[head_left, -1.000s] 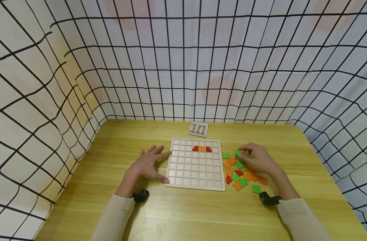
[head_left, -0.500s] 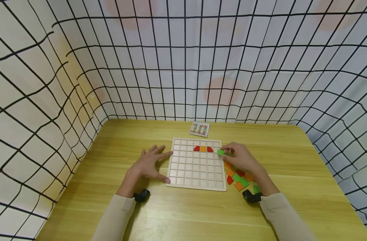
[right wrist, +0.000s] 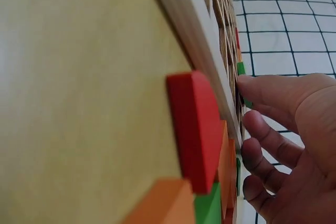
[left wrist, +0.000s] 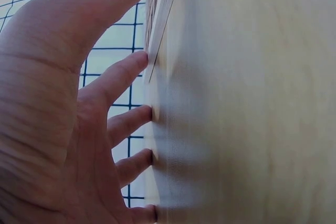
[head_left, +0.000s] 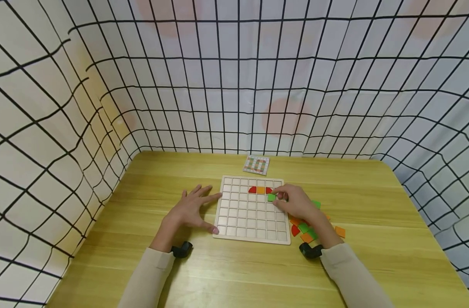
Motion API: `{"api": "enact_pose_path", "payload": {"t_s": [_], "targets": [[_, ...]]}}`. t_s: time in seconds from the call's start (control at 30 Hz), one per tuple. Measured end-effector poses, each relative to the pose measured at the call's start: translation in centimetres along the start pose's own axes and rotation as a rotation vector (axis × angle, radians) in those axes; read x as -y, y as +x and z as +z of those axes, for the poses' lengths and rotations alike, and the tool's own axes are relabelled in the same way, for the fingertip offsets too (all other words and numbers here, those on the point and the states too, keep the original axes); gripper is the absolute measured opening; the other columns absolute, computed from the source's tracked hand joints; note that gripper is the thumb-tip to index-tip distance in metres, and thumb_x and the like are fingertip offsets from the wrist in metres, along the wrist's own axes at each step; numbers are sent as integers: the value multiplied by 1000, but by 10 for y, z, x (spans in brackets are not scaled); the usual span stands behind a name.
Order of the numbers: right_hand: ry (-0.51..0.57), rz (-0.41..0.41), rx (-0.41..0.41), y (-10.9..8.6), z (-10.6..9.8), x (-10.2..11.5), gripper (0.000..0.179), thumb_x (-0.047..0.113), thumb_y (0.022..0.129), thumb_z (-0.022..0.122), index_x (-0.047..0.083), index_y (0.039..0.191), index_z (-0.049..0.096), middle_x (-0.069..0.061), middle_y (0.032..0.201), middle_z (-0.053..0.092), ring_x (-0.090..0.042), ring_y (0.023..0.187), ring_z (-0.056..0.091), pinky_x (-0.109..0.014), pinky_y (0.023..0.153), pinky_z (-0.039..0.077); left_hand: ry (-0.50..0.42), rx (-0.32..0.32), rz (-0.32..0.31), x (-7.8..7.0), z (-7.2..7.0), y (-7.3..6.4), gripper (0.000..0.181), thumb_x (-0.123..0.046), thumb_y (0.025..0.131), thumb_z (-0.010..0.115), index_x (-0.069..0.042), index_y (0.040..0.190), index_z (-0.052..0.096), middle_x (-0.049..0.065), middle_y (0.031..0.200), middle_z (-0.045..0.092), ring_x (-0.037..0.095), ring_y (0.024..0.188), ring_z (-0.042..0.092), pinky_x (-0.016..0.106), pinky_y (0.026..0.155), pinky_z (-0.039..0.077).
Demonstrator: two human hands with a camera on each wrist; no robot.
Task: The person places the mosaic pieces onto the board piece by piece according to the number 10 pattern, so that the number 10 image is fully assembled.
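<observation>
A pale wooden grid board lies on the table in the head view. In its upper part an orange square tile sits between two red quarter-round tiles. My right hand pinches a green square tile between thumb and finger, just below the right-hand red tile. In the right wrist view that green tile shows at the thumb tip. My left hand spreads its fingers at the board's left edge, thumb at the lower corner. Its fingertips touch the board's side and the table in the left wrist view.
Loose orange, green and red tiles lie right of the board, partly under the right forearm; a red tile is close in the right wrist view. Behind the board lies a small pattern card. A white black-gridded curtain surrounds the wooden table.
My right hand has carried the green tile leftward from the loose tiles onto the board, below the right-hand red tile. My left hand stays at the board's left edge.
</observation>
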State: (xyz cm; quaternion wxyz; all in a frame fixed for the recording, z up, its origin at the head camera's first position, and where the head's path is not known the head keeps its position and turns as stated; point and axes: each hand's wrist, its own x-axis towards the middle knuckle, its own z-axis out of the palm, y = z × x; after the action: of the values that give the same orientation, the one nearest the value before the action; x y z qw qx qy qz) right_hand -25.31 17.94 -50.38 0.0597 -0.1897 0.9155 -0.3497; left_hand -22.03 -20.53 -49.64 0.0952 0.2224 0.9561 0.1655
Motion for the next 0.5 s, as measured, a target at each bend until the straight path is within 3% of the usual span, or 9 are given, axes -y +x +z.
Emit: {"api": "enact_pose_path", "payload": {"t_s": [0.5], "targets": [[-26, 1, -12, 1, 4, 2, 31, 21, 93, 74, 9, 122, 76, -1, 89, 60, -16, 74, 48, -26, 63, 38, 1, 4, -13, 0, 1, 0, 119, -84, 56, 81, -42, 159, 37, 7, 173, 20, 43, 160, 11, 79, 119, 6]]}}
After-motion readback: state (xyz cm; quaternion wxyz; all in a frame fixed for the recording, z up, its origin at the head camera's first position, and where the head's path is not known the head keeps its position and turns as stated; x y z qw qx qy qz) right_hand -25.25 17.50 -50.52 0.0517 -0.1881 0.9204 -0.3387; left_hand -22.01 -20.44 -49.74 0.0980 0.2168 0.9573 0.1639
